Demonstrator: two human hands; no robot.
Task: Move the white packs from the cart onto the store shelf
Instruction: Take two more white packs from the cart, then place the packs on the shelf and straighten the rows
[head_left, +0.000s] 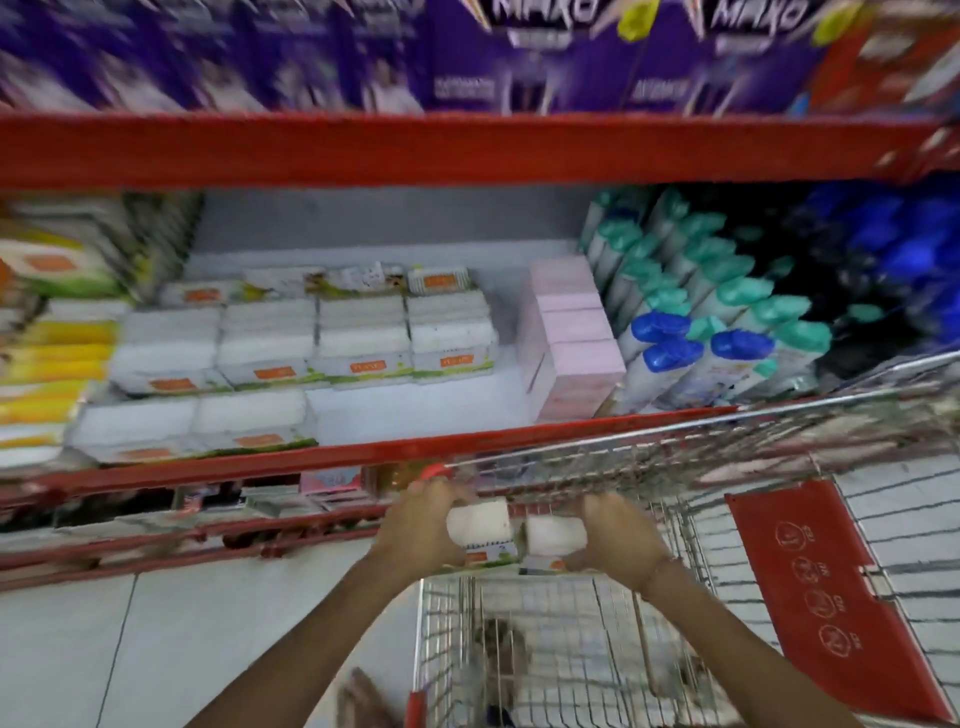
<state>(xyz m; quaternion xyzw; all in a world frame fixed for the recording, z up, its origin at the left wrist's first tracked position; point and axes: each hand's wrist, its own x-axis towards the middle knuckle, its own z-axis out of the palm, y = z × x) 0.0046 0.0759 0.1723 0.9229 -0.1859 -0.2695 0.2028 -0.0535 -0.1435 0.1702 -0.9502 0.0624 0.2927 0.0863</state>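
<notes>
Frame is motion-blurred, so fine detail is unreliable.

Left hand (423, 519) is wrapped around one white pack (480, 522), fingers closed on its left side. Right hand (618, 535) is closed on a second white pack (555, 535). The two packs touch side by side between the hands, held above the near end of the wire cart (571, 649), below the red front edge of the shelf (363, 452). Cannot tell how firm either grip is.

On the shelf, white packs with orange labels (358, 338) sit in rows. The front row has two packs (197, 421) at left, then a bare patch of shelf floor running right to the pink boxes (571, 338). Judged target: that gap.

Risks from here:
- The packs look soft and are only pinched at the outer ends. If the hands drift apart on the lift, the inner ends could sag and one could drop to the floor or back into the cart.
- The lift path passes the red shelf lip; clipping it could knock a pack loose.
- The gap is bounded by the pink boxes, with white bottles with blue and teal caps (691, 332) just beyond. Pushing in too far right could shove the boxes into the bottles and topple them.
- Cart contents are too blurred to tell how many packs remain.
</notes>
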